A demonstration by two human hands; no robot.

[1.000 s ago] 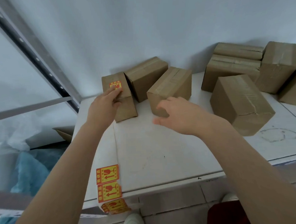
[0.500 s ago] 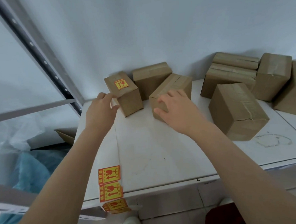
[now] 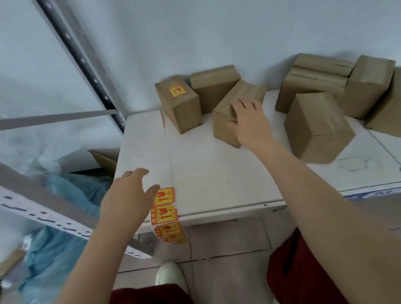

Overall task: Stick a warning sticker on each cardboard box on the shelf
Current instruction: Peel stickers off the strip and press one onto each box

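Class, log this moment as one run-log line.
left hand: open, at sticker strip | right hand: resting on unlabelled box | labelled box: one

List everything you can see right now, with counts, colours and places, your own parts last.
stickered box: 1, brown with a yellow-red sticker on top, back left of the shelf
plain cardboard boxes: 7 visible, brown, middle to right of the shelf, one cut off by the frame edge
sticker strip: 1, yellow-red, front left of the shelf, hanging over the edge
shelf: 1, white
shelf frame: grey metal, left
plastic sheeting: blue, lower left
left hand: open, beside the sticker strip
right hand: resting on a plain box, grip not closed
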